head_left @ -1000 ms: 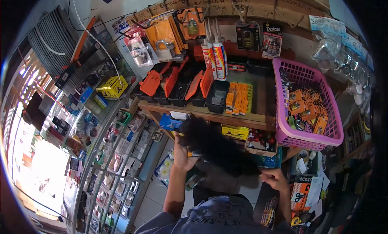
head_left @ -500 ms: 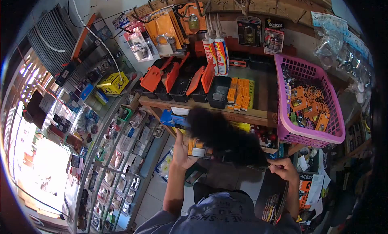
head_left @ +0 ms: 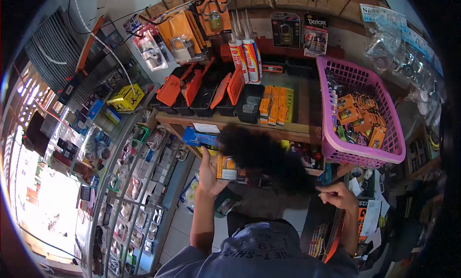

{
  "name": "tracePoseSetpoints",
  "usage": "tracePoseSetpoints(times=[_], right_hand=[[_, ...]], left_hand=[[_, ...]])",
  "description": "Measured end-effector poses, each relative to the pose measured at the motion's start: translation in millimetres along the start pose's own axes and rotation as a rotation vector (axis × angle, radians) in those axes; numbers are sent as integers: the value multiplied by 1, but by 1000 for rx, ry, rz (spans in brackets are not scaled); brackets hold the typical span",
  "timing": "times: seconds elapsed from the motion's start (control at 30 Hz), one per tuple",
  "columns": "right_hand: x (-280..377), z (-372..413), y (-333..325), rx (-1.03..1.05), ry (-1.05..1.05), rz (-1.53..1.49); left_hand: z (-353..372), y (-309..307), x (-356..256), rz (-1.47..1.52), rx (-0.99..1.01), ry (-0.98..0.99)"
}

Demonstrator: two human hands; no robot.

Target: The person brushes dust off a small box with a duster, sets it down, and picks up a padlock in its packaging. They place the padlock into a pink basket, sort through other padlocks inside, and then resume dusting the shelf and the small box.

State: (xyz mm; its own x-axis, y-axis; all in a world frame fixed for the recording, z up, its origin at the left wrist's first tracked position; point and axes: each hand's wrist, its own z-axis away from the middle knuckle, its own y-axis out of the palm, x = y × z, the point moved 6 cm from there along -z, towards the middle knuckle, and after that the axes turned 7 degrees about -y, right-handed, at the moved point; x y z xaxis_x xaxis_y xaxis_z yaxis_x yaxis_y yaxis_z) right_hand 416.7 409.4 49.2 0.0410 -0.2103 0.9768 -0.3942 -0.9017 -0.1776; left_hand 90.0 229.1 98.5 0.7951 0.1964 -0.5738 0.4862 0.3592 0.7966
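Observation:
My left hand [head_left: 209, 175] holds an orange boxed padlock [head_left: 227, 168] upright, thumb up along its left side; the silver lock shows on the front. My right hand [head_left: 340, 197] is closed around the thin handle end of a black feather duster [head_left: 269, 158]. The duster's fluffy head reaches across to the left and overlaps the right part of the padlock box in this view. Behind the duster is the front of a wooden shelf [head_left: 300, 132], with a blue box [head_left: 198, 137] beneath it near my left hand.
Black bins with orange lids [head_left: 170, 90], silicone tubes [head_left: 251, 62] and small orange boxes [head_left: 274, 104] stand on the shelf. To the right is a pink basket [head_left: 363, 155] full of orange packs. A glass display case [head_left: 161, 191] runs along the left. Carded padlocks [head_left: 182, 48] hang above.
The view has shifted, so the shelf sits slightly further left and higher. The padlock's front shows more clearly beside the duster, and both hands keep their hold.

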Motion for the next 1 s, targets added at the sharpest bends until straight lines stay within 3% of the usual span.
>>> tracePoseSetpoints(times=[0.07,0.17,0.23,0.27,0.33,0.4,0.47,0.6,0.63,0.7,0.77,0.83,0.9,1.0], right_hand=[[3,0,7,101,6,55],[0,2,11,11,-12,-8],[3,0,16,-24,-6,-67],[3,-1,19,-27,-5,-50],[2,-4,20,-39,-8,-14],[-15,-1,19,-55,-14,-16],[-32,2,31,74,96,-23],[-48,-3,42,-26,85,-134],[-74,-1,61,43,-11,19],[-75,-3,74,52,-22,-116],[-71,-11,84,52,-34,-247],[-67,-17,89,-5,55,-116],[-62,-23,96,-44,112,-59],[-55,-30,97,-83,136,-93]], left_hand=[[-3,1,-1,108,22,29],[-3,0,1,121,40,48],[-9,-5,2,240,368,32],[-7,3,2,238,368,30],[-7,4,-3,114,-34,157],[-13,9,-5,171,72,161],[-11,12,-10,159,-29,250],[-19,-1,-21,277,60,352],[-24,-8,-22,277,62,360],[-25,-20,-28,227,12,435],[-25,-19,-24,236,11,430],[-29,-13,-15,249,10,416],[-31,0,-3,345,210,335],[-33,1,-15,192,89,371]])
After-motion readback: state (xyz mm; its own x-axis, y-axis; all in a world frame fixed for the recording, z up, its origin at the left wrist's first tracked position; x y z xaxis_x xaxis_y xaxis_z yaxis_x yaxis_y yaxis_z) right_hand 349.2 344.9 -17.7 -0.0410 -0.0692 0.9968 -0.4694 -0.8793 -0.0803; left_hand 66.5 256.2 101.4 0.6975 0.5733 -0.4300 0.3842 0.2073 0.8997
